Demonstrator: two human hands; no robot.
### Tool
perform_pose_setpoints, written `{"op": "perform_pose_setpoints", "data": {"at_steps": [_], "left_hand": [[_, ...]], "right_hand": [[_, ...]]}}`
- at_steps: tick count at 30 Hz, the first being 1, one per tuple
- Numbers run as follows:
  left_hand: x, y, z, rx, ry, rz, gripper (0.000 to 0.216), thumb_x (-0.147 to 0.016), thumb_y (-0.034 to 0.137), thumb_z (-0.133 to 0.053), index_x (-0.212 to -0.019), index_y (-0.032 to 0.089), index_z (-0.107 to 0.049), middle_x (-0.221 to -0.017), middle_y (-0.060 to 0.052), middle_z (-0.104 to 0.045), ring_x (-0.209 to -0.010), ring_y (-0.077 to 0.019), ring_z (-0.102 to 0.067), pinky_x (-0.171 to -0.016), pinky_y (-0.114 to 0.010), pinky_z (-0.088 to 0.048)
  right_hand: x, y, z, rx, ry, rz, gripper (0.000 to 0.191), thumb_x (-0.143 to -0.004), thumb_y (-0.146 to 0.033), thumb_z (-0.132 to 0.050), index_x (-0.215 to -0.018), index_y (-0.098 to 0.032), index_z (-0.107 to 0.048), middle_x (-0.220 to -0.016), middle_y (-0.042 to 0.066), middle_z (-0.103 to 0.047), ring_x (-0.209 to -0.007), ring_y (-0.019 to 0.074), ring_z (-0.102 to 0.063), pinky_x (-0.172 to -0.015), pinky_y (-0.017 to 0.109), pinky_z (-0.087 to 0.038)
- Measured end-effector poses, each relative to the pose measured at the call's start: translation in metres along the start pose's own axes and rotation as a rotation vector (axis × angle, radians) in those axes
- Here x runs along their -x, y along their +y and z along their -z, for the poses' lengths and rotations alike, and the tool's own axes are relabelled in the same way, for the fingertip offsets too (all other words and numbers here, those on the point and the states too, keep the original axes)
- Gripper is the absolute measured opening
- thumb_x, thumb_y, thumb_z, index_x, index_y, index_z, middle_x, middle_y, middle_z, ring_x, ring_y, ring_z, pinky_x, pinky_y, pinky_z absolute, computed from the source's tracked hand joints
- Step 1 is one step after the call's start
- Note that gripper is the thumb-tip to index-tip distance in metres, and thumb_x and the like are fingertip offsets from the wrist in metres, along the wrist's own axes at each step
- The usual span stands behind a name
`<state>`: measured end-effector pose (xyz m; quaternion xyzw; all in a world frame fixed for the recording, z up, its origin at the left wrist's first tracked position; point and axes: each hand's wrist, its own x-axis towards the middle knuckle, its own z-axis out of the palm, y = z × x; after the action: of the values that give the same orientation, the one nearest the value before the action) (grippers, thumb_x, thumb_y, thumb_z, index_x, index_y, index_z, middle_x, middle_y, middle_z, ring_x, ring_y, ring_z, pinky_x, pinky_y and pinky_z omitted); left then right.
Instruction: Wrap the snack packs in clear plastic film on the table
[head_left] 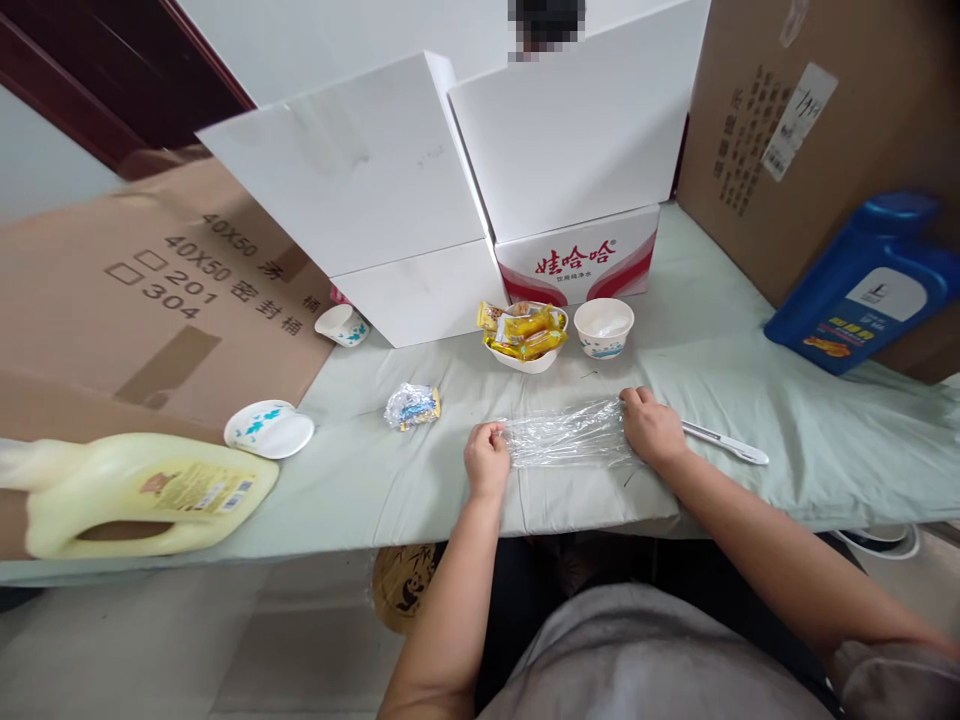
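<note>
My left hand (487, 460) and my right hand (651, 426) each pinch one end of a clear sheet of plastic wrap (566, 435), stretched between them just above the pale green cloth (750, 390) near the table's front edge. Both hands are closed on the wrap. Beyond them stands a white bowl (526, 360) filled with yellow snack packets (529, 330), and beside it an empty white bowl with a blue pattern (604, 328).
A white-handled tool (726, 442) lies right of my right hand. A crumpled wrapper (412, 405), a white lid (268, 428), a tipped cup (342, 325), a yellow jug (142, 492), a blue jug (866, 280), white boxes (420, 190) and brown cartons (787, 130) surround the area.
</note>
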<state>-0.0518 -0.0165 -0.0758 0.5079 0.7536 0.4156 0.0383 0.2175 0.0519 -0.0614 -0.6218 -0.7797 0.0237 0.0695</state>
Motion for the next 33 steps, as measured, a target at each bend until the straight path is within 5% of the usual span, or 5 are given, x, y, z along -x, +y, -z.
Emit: {"op": "perform_pose_setpoints", "data": {"at_steps": [10,14,18,23,33], "left_hand": [[0.001,-0.002,-0.005,-0.078,-0.018,0.004,0.032,-0.074,0.007,-0.05,-0.098,0.02,-0.066,-0.095,-0.006,-0.067,-0.088,-0.0205,-0.066,-0.082,-0.031,-0.052],[0.002,0.0,-0.005,-0.084,-0.027,-0.003,0.032,-0.074,0.008,-0.051,-0.101,0.019,-0.066,-0.097,-0.007,-0.067,-0.089,-0.0209,-0.065,-0.082,-0.032,-0.053],[0.002,-0.001,-0.004,-0.062,-0.015,0.006,0.035,-0.074,0.008,-0.053,-0.106,0.019,-0.065,-0.1,-0.007,-0.065,-0.09,-0.0206,-0.065,-0.084,-0.033,-0.053],[0.003,-0.003,-0.004,-0.017,0.019,-0.013,0.047,-0.073,0.006,-0.055,-0.118,0.019,-0.059,-0.107,-0.009,-0.063,-0.101,-0.021,-0.063,-0.087,-0.032,-0.053],[0.003,-0.003,-0.004,-0.079,-0.027,-0.035,0.056,-0.073,0.003,-0.054,-0.127,0.017,-0.053,-0.115,-0.011,-0.061,-0.108,-0.0233,-0.06,-0.093,-0.034,-0.051]], "right_hand": [[-0.002,0.0,0.029,0.01,0.084,0.117,0.025,-0.093,-0.018,-0.04,-0.104,-0.015,-0.063,-0.113,0.015,-0.059,-0.1,0.0286,-0.052,-0.078,0.036,-0.038],[-0.005,-0.013,0.043,-0.122,0.139,0.353,0.025,-0.096,-0.023,-0.041,-0.102,-0.014,-0.064,-0.104,0.013,-0.063,-0.101,0.0264,-0.05,-0.089,0.036,-0.037],[-0.007,-0.023,0.023,-0.197,0.043,0.56,0.024,-0.096,-0.023,-0.042,-0.097,-0.015,-0.065,-0.096,0.011,-0.064,-0.092,0.0229,-0.051,-0.087,0.033,-0.038],[-0.007,-0.019,-0.003,-0.199,0.075,0.555,0.027,-0.096,-0.026,-0.042,-0.103,-0.013,-0.064,-0.103,0.013,-0.062,-0.098,0.0248,-0.049,-0.092,0.037,-0.037],[-0.005,-0.02,-0.005,-0.127,0.073,0.432,0.043,-0.095,-0.029,-0.041,-0.133,-0.011,-0.052,-0.129,0.014,-0.055,-0.119,0.0274,-0.042,-0.101,0.038,-0.031]]}}
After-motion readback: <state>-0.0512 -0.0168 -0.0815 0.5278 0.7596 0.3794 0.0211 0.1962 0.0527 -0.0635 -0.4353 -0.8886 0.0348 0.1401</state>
